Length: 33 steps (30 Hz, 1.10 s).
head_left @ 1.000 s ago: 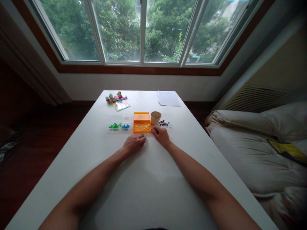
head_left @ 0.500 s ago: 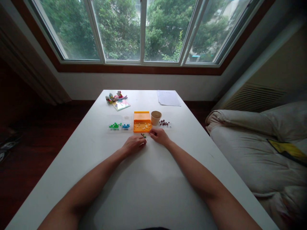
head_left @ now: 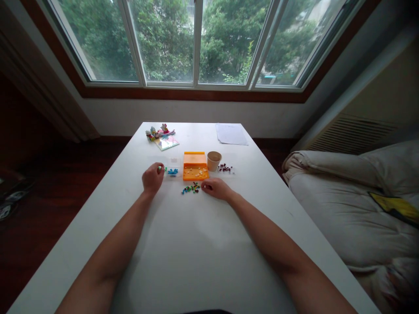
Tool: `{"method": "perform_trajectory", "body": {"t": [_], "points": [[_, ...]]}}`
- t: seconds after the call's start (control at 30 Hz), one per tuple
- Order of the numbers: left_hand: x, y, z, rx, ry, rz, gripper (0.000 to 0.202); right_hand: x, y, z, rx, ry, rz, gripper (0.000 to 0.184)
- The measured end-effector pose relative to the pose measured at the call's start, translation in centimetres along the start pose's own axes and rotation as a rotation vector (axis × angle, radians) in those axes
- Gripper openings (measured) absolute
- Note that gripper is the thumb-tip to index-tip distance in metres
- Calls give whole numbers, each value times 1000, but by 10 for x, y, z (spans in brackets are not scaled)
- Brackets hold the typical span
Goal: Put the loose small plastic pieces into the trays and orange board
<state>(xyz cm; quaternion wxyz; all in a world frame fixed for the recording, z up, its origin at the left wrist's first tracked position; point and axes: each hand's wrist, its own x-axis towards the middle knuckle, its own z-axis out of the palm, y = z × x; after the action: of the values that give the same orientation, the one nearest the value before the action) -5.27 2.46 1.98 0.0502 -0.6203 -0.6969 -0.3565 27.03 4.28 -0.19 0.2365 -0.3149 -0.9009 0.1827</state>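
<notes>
My left hand (head_left: 152, 179) is over the left part of a clear plastic box, its fingers curled together at the small green pieces (head_left: 160, 167), most of which it hides. Whatever the fingertips hold is too small to name. Small blue pieces (head_left: 172, 172) lie in the compartment beside it. My right hand (head_left: 216, 189) rests on the table with fingers bent and pressed together; what they hold, if anything, cannot be made out. Just left of its fingertips is a loose pile of green, blue and brown pieces (head_left: 191, 188). Behind the pile stands an open orange case (head_left: 195, 159) with small pale pieces in it.
A paper cup (head_left: 214, 161) stands right of the orange case, next to a clear tray of dark brown pieces (head_left: 225, 168). Farther back on the white table (head_left: 209, 244) are colourful small figures (head_left: 159, 131), a shiny card (head_left: 167, 142) and paper sheets (head_left: 231, 134). A sofa (head_left: 350, 196) stands to the right.
My left hand has moved left and away from me, from the mixed pile to the green pieces, uncovering the pile. My right hand has stayed nearly in place.
</notes>
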Motion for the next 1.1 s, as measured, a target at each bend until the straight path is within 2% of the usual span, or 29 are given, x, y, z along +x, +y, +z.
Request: {"method": "perform_trajectory", "body": {"t": [0.1, 0.23, 0.47, 0.57, 0.7, 0.9, 0.97, 1.1], "points": [[7, -16, -6, 73, -15, -147, 24, 0, 0, 0, 2, 174, 83, 12], [8, -24, -4, 133, -58, -262, 24, 0, -3, 0, -72, 385, 193, 17], [8, -30, 3, 127, -67, -293, 24, 10, 4, 3, -138, 487, 312, 18], [8, -29, 3, 143, -58, -295, 25, 10, 6, 2, -128, 460, 308, 19], [6, -22, 3, 126, -78, -234, 24, 4, 2, 4, -72, 308, 166, 18], [-4, 0, 9, 47, -228, 60, 26, 4, -13, 11, -8, 16, -24, 19], [-11, 10, 11, 9, -299, 178, 25, 6, -15, 12, -7, -27, -52, 22], [-23, 28, 14, -42, -423, 375, 25, 6, -16, 11, -8, -29, -56, 24]]}}
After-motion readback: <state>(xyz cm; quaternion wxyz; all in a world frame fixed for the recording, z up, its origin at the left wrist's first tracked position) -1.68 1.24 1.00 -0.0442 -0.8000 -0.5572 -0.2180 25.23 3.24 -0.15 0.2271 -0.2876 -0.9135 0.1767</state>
